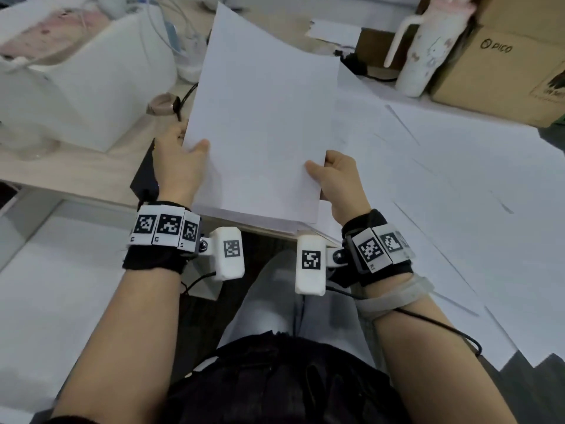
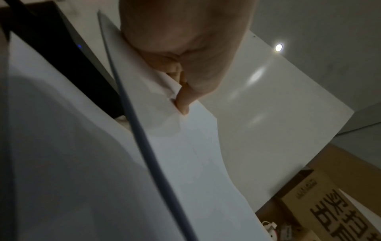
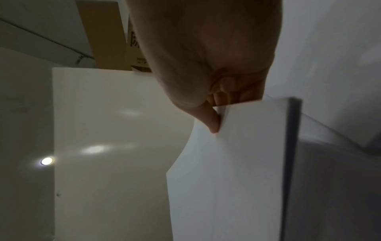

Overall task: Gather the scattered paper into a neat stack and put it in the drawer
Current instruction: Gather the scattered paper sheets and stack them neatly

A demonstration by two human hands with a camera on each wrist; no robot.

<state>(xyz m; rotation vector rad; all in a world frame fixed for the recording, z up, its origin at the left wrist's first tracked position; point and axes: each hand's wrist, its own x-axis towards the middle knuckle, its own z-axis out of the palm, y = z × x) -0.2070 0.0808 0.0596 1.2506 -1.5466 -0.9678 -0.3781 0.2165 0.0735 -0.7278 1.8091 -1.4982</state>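
You are holding a stack of plain white paper sheets (image 1: pixel 260 123) upright and tilted away from you, its bottom edge resting on the light wooden desk (image 1: pixel 70 169) near the front edge. Your left hand (image 1: pixel 180 166) is gripping the stack's left edge, thumb lying on the front face and fingers curled behind. Your right hand (image 1: pixel 339 182) is pinching the right edge low down, thumb in front and fingers folded behind; the right wrist view shows the thumb (image 3: pixel 212 120) pressing into the sheet. More loose white sheets (image 1: pixel 443 185) are lying spread and overlapping across the desk to your right. A brown cardboard box (image 1: pixel 501 56) and a white tumbler with a handle (image 1: pixel 425 53) are standing at the far right.
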